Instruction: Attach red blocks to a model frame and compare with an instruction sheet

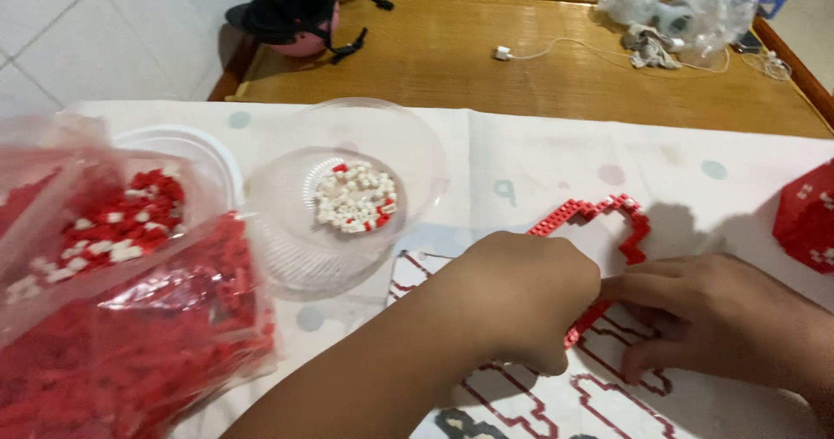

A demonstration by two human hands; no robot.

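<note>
A thin red brick outline lies flat on the printed pattern sheet at the centre-right of the cloth-covered table, directly under and just beyond both of your hands. Its visible run slants from upper left across to a stepped right edge, then drops back toward you, where it vanishes beneath your knuckles.

Your left hand is curled into a loose fist over the outline's near side, fingers tucked out of sight, so you cannot tell whether they pinch a brick. Your right hand lies flat beside it, fingers pressed together and pointing left, the tips touching the outline's lower right stretch. Both hands are about equally close; the left covers more of it.

Open cloth lies beyond the outline, toward the wooden tabletop. To the left stands a clear bowl of white and red bricks, well apart, and further left a clear bag of red bricks. A finished red piece sits near the right edge.
</note>
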